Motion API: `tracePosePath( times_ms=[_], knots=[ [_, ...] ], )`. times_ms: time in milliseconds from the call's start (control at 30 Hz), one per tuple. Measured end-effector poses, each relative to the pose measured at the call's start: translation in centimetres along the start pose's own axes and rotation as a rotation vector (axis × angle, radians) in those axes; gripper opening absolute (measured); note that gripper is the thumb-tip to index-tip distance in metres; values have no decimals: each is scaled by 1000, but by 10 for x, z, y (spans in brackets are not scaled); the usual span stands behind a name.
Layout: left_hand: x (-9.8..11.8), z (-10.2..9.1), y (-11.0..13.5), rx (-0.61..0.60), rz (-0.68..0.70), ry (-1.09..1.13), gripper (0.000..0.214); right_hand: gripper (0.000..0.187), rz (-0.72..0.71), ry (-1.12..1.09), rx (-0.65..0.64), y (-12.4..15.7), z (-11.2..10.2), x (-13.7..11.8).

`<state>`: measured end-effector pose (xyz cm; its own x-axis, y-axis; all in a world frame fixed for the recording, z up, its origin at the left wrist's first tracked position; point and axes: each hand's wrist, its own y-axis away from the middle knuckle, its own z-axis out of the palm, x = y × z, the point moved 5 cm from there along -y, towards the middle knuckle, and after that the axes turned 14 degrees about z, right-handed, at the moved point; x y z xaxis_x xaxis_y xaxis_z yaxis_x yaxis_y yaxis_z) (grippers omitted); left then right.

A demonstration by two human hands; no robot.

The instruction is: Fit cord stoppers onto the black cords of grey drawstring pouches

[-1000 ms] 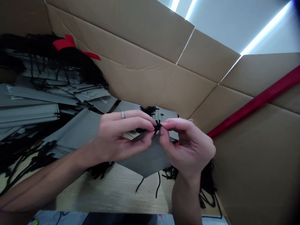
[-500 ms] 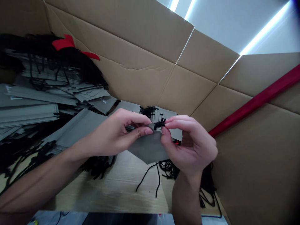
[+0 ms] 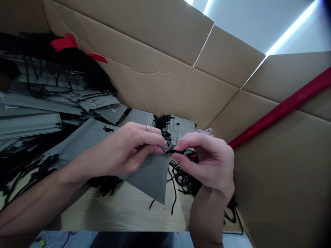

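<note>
My left hand pinches the top edge of a flat grey paper bag that hangs down over the wooden table. A ring shows on one of its fingers. My right hand faces it, with thumb and fingertips closed on the end of a thin black cord right at the bag's top corner. Both hands meet there, almost touching. The cord's loose end dangles below the bag.
Stacks of flat grey bags with black cords lie at the left and behind the hands. A tangle of black cords sits on the wooden table. Tall cardboard walls enclose the table; a red strip runs at the right.
The grey bag has swung down and left, and now hangs from my left hand. My right hand's fingertips have dropped slightly, with the cord end still pinched at the bag's corner.
</note>
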<state>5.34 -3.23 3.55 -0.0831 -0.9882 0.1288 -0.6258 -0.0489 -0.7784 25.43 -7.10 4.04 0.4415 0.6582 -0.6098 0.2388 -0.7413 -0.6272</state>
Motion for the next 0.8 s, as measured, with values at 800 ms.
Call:
tracePosePath(
  times_ms=[800],
  knots=[
    [-6,-10,2,-77,-165,199,23,28,53,70,120,3,-2,0]
  ],
)
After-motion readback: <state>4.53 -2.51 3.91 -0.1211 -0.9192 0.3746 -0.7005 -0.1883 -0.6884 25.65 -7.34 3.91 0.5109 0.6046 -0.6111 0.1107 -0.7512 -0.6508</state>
